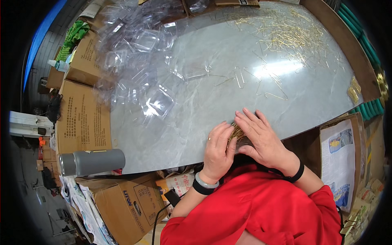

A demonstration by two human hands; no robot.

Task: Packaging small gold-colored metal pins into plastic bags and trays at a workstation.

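Gold wires [236,134] sit bundled near the close edge of a grey table [188,126], between a person's 2 hands. Left hand [218,150]: fingers pressed together and bent, thumb beside the bundle; whether they pinch it, I cannot tell. Right hand [261,139]: fingers extended, slightly spread, partly covering the bundle.

Good handling here probably means light pressure from both sides, ends evened and facing the same way; a hard squeeze could bend or tangle thin wire, and the nearby edge could let pieces drop.

Loose wires [292,34] scatter at far right; clear trays [160,101] heap at far left.

Writing appears around the table. Rows of dark characters cover the left carton [83,116]. A lower carton [132,204] has blue lettering and dark print. Red characters mark a bag [181,181]. At right, a white sheet [337,163] combines blue print with a picture.
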